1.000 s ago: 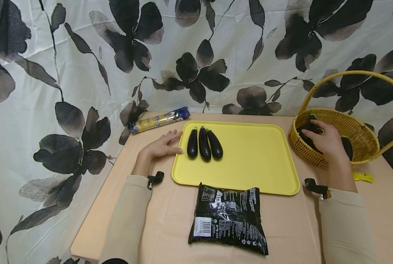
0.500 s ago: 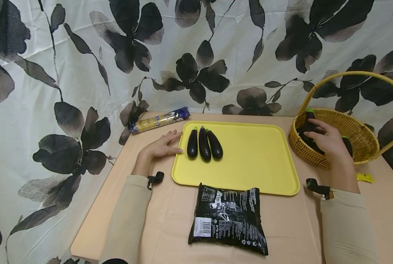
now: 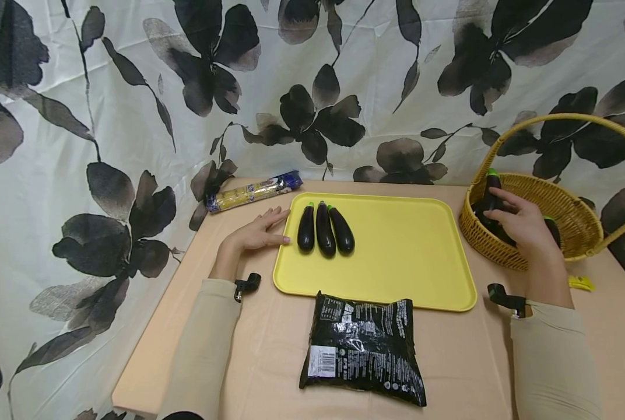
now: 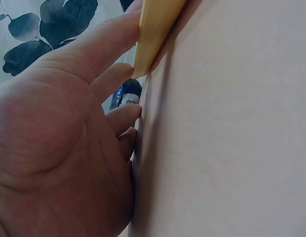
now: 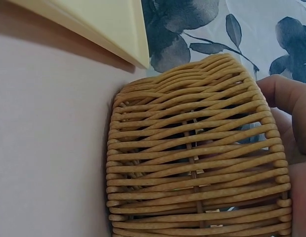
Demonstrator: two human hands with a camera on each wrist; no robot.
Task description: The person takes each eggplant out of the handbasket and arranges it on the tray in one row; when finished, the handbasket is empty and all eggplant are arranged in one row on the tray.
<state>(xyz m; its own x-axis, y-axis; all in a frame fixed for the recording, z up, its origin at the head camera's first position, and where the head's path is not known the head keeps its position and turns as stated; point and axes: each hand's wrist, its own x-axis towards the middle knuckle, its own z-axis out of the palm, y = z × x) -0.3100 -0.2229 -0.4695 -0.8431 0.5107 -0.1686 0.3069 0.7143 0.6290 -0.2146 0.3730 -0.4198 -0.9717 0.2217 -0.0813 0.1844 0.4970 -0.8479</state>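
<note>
In the head view a yellow tray carries three small eggplants side by side near its left end. My left hand lies with relaxed fingers at the tray's left edge; the left wrist view shows the fingers of that hand touching the tray's rim. On the right, my right hand reaches into the wicker basket and pinches an eggplant with its green end up. More eggplants lie under and beside this hand. The basket's woven side hides most of the hand in the right wrist view.
A black printed bag lies in front of the tray. Behind its left corner is a clear and blue packet. A small yellow item sits by my right wrist. The basket's tall handle arches above it; a floral cloth hangs behind.
The eggplant at my right fingers has risen and stands more upright, its green end clearer. My right hand has shifted slightly right. My left hand has stayed still.
</note>
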